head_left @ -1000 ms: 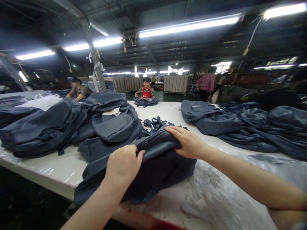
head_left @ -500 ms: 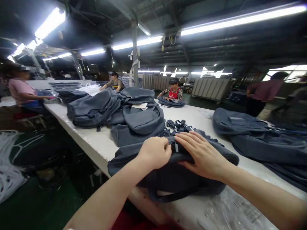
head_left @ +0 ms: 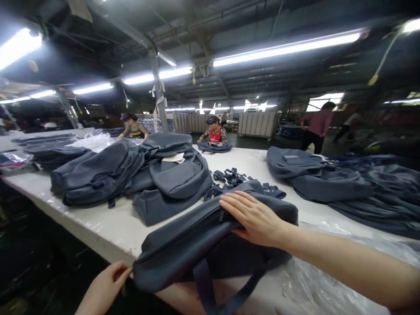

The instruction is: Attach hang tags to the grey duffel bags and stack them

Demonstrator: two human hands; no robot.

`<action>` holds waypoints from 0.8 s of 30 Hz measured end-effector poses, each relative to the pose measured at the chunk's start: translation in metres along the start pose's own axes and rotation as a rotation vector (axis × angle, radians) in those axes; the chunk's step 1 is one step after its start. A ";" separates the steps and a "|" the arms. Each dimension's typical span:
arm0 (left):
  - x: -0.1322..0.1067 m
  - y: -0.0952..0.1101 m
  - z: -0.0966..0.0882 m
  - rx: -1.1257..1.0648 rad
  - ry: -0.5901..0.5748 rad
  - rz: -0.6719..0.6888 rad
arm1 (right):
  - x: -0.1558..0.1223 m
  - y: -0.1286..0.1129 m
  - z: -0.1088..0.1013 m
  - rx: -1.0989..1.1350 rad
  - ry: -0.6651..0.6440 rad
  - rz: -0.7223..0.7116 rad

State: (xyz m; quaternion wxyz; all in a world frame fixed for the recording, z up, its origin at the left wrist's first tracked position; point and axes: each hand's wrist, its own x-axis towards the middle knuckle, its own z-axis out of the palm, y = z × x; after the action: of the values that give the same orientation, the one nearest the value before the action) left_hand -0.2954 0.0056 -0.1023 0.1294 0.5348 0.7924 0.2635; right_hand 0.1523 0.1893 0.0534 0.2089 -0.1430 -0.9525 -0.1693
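Note:
A dark grey backpack (head_left: 183,245) lies across the near edge of the white table (head_left: 98,227), one strap hanging over the edge. My right hand (head_left: 254,216) lies flat on its top by the zipper, fingers stretched out. My left hand (head_left: 106,280) is low at the table edge, fingers pinched on the backpack's near left corner. A heap of black straps and buckles (head_left: 236,179) lies just behind the backpack.
Piles of grey backpacks sit at the left (head_left: 131,175) and right (head_left: 344,183) of the table. Clear plastic sheeting (head_left: 328,280) covers the near right. Across the table a person in a red apron (head_left: 215,133) sits, another person (head_left: 133,129) works at left, a third (head_left: 316,124) walks behind.
My left hand left the zipper on top of the backpack and dropped to its near left corner at the table edge. My right hand stayed on top. The view swung back right.

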 end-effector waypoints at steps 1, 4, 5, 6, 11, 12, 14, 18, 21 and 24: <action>-0.004 0.004 0.006 -0.031 0.125 0.024 | 0.000 -0.006 0.001 -0.016 0.029 -0.032; -0.014 0.047 0.009 -0.106 0.318 0.208 | 0.000 -0.024 0.002 -0.031 0.071 -0.215; -0.015 0.066 0.006 -0.119 0.274 0.276 | 0.001 -0.030 0.003 -0.020 0.062 -0.263; -0.014 0.083 0.002 -0.128 0.204 0.326 | 0.003 -0.036 0.004 -0.010 0.045 -0.290; 0.005 0.121 -0.019 -0.225 -0.071 0.407 | 0.015 -0.050 0.012 -0.039 -0.102 -0.169; 0.008 0.122 -0.021 -0.236 -0.134 0.416 | 0.017 -0.050 0.012 -0.039 -0.143 -0.132; 0.011 0.121 -0.022 -0.222 -0.229 0.443 | 0.019 -0.046 0.012 -0.015 -0.217 -0.078; 0.009 0.122 -0.007 -0.105 -0.195 0.502 | 0.017 -0.032 0.012 0.031 -0.255 -0.092; 0.012 0.126 0.009 0.079 -0.085 0.529 | 0.014 -0.029 0.015 0.054 -0.214 -0.163; 0.025 0.133 0.015 0.190 0.051 0.516 | 0.008 -0.040 0.012 0.124 -0.132 -0.291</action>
State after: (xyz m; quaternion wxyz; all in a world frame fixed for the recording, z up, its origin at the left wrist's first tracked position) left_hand -0.1939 0.0711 -0.0387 -0.0125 0.7221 0.6539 0.2256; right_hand 0.1277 0.1598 0.0361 0.1277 -0.0011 -0.9834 -0.1292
